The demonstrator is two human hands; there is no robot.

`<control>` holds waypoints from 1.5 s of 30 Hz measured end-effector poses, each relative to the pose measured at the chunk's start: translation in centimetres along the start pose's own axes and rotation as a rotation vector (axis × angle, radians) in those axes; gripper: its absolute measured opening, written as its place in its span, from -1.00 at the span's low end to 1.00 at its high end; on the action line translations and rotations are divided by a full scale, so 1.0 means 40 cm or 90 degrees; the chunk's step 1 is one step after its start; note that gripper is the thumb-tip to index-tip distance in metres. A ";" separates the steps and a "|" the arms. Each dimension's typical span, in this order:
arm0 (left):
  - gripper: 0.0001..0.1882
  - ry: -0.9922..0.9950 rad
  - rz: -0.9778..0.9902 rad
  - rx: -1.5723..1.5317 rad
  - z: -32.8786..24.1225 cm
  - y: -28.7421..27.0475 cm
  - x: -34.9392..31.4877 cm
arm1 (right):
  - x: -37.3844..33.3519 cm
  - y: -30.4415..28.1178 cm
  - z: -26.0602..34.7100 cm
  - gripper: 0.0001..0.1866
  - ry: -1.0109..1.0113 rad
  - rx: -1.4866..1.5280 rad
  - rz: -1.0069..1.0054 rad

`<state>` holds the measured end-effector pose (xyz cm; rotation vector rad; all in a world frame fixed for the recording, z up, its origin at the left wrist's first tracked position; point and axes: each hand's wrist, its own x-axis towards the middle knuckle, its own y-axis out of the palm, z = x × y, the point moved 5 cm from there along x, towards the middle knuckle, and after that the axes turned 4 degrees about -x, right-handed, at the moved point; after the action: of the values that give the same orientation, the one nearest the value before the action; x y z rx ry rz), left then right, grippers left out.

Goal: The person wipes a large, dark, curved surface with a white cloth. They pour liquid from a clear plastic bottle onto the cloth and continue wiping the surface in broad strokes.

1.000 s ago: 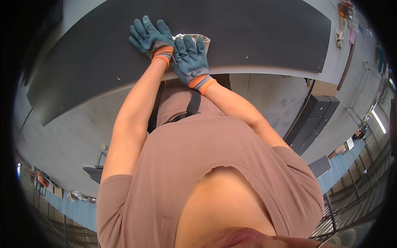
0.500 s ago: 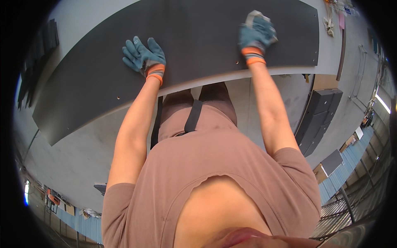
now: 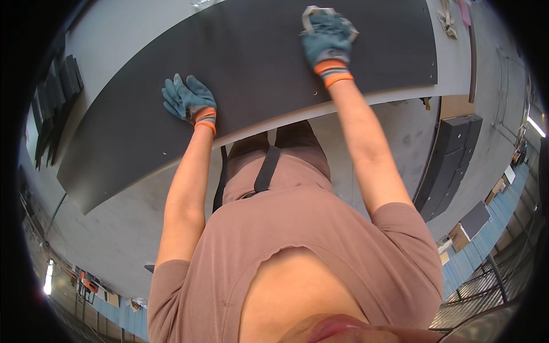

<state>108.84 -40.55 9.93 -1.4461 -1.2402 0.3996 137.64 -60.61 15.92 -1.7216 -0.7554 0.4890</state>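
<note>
A: Left hand (image 3: 187, 102) first. State?

B: Palm down on the dark panel (image 3: 257, 63), near its front edge. Fingers apart, thumb set off from the rest. Glove (image 3: 178, 100) blue-green, cuff (image 3: 206, 119) orange with grey bands.

A: Right hand (image 3: 329, 43)?

B: In a matching glove, farther from the body, well apart from the left. It lies over the white cloth (image 3: 309, 12). Fingers look close together, but the hand is blurred; whether they clamp the cloth or only press it, I cannot tell.

A: Position of cloth?

B: On the panel, under the right hand. Its pale border shows past the fingertips and out on the right side.

A: Any writing?

B: A small dark mark (image 3: 337, 53) on the back of the right glove, above the cuff. Blurred; illegible from here.

A: Surroundings?

B: Panel rests on a pale table (image 3: 117, 54). Two small holes near the front edge: one (image 3: 314, 92) below the right hand, one (image 3: 164, 152) below the left. Dark strips (image 3: 54, 106) stand off to the left; a black stack (image 3: 449, 160) at right; a pale rag (image 3: 447, 20) beyond the panel's right end.
</note>
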 end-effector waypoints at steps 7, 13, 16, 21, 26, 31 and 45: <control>-0.51 0.023 -0.016 0.047 -0.011 -0.012 -0.001 | -0.005 0.009 -0.074 -0.48 0.016 0.041 -0.160; -0.46 0.031 -0.008 0.040 -0.030 -0.017 0.006 | 0.086 0.020 -0.010 -0.57 0.104 0.122 0.281; -0.44 0.021 0.006 0.042 -0.030 -0.019 0.007 | 0.113 0.028 0.011 -0.52 0.107 0.111 0.343; -0.42 0.008 0.013 0.043 -0.028 -0.019 0.006 | 0.111 0.031 0.003 -0.52 0.040 0.064 0.332; -0.43 0.012 -0.001 0.054 -0.034 -0.023 0.009 | 0.131 0.030 0.013 -0.54 0.084 0.069 0.433; -0.41 0.004 0.011 0.049 -0.033 -0.027 0.009 | 0.129 0.021 0.016 -0.58 0.086 0.068 0.397; -0.38 -0.002 0.030 0.035 -0.025 -0.023 0.005 | 0.084 0.047 -0.016 -0.53 0.065 0.341 0.183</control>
<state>109.30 -41.07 11.11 -1.4294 -1.1911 0.4648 140.90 -58.98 14.50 -1.3380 -0.2640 0.7197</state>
